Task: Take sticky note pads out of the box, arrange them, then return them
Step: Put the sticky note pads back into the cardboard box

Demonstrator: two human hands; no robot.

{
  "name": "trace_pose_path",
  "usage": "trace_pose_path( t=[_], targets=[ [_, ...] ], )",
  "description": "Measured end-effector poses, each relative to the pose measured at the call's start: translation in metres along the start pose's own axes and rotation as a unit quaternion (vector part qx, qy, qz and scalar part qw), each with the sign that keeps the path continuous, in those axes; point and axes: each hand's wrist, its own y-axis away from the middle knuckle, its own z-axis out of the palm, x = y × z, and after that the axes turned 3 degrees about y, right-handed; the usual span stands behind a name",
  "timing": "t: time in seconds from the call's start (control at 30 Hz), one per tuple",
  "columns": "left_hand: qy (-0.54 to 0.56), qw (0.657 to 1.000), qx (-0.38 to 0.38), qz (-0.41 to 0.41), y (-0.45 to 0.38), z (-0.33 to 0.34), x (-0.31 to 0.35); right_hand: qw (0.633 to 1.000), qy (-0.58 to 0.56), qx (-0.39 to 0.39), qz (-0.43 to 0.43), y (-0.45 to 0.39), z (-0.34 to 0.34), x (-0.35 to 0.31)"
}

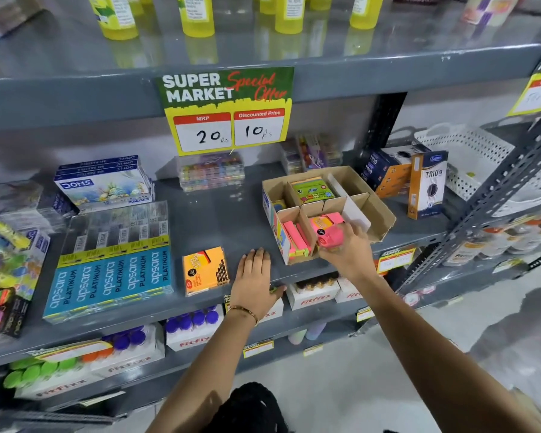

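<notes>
The right hand [341,245] grips a pink sticky note pad [327,234] at the front edge of the cardboard box [374,210], just over the front middle compartment. Whether the pad is coming out or going back in cannot be told from this view. The left hand [255,278] lies flat and released on the grey shelf [200,220], holding nothing, just right of an orange sticky note pad [205,270] that sits on the shelf well clear of the box.

So at least one pad is out and set down. The box is far from empty: slim pink pads [295,237] stand in the front left compartment, and a green pad [314,192] lies in a back one, while the right-hand compartments look bare. Judging by this, the task seems early: most pads are yet to be laid out, and the arranging and returning are mostly left.
</notes>
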Motion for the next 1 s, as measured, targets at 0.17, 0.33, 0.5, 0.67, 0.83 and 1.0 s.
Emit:
trace_pose_path(
  t=[0.17, 0.33, 0.5, 0.67, 0.83, 1.0],
  targets=[
    [0.002, 1.000, -0.001, -0.001, -0.001, 0.000, 0.000, 1.000, 0.020, -0.007, -0.008, -0.009, 0.005, 0.006],
    [-0.005, 1.000, -0.001, -0.006, -0.001, 0.001, 0.001, 0.999, 0.032, -0.018, -0.025, -0.011, 0.005, 0.009],
    [0.003, 1.000, -0.002, -0.007, 0.000, -0.001, 0.001, 0.995, 0.066, -0.038, -0.063, -0.007, 0.000, 0.009],
    [0.011, 1.000, -0.002, -0.008, 0.001, -0.002, 0.002, 0.983, 0.141, -0.005, -0.118, -0.001, -0.007, 0.009],
    [0.016, 1.000, -0.006, -0.011, 0.001, -0.003, 0.002, 0.962, 0.208, -0.038, -0.175, -0.009, -0.008, 0.010],
    [0.019, 1.000, -0.009, -0.007, 0.001, -0.004, 0.002, 0.959, 0.218, -0.021, -0.182, -0.009, -0.006, 0.012]
  ],
)
